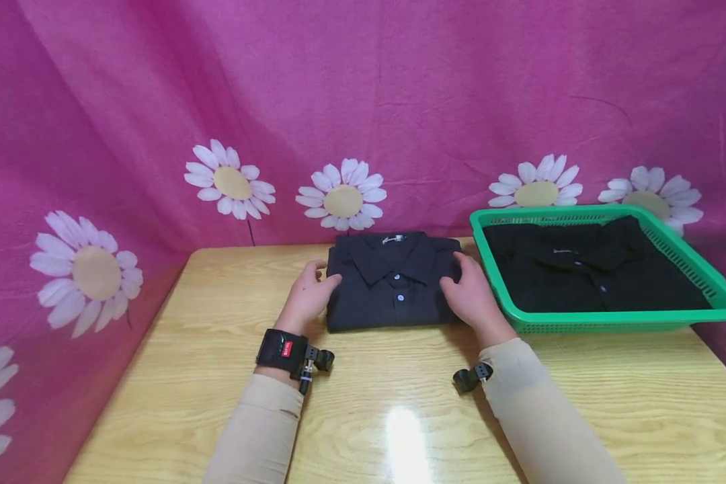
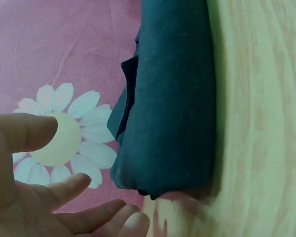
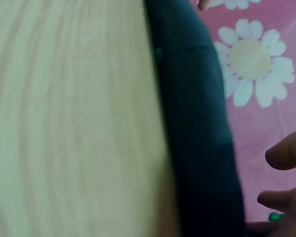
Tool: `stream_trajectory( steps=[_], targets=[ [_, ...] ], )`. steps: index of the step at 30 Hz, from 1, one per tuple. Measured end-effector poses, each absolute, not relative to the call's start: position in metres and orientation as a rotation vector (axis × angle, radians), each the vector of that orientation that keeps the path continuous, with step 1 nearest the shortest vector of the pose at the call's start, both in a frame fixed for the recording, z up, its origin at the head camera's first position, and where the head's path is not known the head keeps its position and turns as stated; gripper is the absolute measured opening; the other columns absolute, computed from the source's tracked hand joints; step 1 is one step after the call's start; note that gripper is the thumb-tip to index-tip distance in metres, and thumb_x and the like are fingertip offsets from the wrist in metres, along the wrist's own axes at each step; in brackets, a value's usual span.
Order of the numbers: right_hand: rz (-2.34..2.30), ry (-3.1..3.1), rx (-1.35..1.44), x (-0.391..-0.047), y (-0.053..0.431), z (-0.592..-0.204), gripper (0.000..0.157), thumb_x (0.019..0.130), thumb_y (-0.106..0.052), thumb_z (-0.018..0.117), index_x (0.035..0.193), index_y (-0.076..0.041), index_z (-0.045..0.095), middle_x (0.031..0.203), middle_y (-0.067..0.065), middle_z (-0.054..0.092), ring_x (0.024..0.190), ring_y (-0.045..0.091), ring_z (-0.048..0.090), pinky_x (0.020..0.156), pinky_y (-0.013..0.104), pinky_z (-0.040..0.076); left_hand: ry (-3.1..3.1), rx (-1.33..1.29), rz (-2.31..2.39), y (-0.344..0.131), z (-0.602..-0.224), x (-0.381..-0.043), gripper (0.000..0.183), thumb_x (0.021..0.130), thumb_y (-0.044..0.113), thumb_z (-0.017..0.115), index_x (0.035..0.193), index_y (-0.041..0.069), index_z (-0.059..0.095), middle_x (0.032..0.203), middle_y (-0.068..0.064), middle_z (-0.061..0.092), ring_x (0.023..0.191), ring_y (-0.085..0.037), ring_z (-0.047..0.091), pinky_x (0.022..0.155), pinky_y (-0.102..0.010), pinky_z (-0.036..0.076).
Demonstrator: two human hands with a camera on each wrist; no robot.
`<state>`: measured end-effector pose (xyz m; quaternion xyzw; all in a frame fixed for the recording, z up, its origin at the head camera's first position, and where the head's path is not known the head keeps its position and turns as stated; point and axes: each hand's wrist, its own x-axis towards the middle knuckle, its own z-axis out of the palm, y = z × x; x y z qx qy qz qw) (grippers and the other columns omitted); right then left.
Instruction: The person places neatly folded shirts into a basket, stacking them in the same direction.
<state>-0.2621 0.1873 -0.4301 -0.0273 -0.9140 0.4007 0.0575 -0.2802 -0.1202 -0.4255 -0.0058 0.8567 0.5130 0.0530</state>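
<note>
A folded black collared shirt lies flat on the table, its collar toward the back and white buttons down the middle. At its left edge is my left hand, thumb and fingers apart. In the left wrist view the fingers are loosely extended beside the shirt's end, with no grip on it. My right hand is at the shirt's right edge, thumb over the top. The right wrist view shows its thumb separate from the fingers near the shirt; some fingertips are hidden.
A green plastic basket stands to the right, close to my right hand, with another black shirt inside. Behind the wooden table hangs a magenta curtain with white daisies.
</note>
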Motion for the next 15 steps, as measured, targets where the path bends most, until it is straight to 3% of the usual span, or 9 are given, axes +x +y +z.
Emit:
stream_trajectory(
  steps=[7, 15],
  targets=[
    [1.379, -2.687, -0.205, -0.2664, 0.1955, -0.4401, 0.070, 0.097, -0.015, 0.047, 0.156, 0.009, 0.020, 0.158, 0.031, 0.026, 0.147, 0.042, 0.025, 0.120, 0.050, 0.019, 2.487, -0.014, 1.605, -0.1170, -0.4260, -0.2798, 0.063, 0.101, 0.036, 0.058, 0.153, 0.007, 0.037, 0.154, -0.022, 0.038, 0.141, -0.036, 0.039, 0.114, -0.052, 0.033],
    [1.638, -2.588, -0.308, -0.2694, 0.1961, -0.4407, 0.072, 0.096, -0.013, 0.045, 0.159, 0.005, 0.014, 0.163, 0.025, 0.018, 0.151, 0.036, 0.017, 0.122, 0.046, 0.014, 2.377, -0.034, 1.661, -0.1204, -0.4287, -0.2784, 0.063, 0.102, 0.037, 0.056, 0.153, 0.005, 0.037, 0.156, -0.018, 0.038, 0.139, -0.036, 0.042, 0.108, -0.053, 0.041]
  ],
)
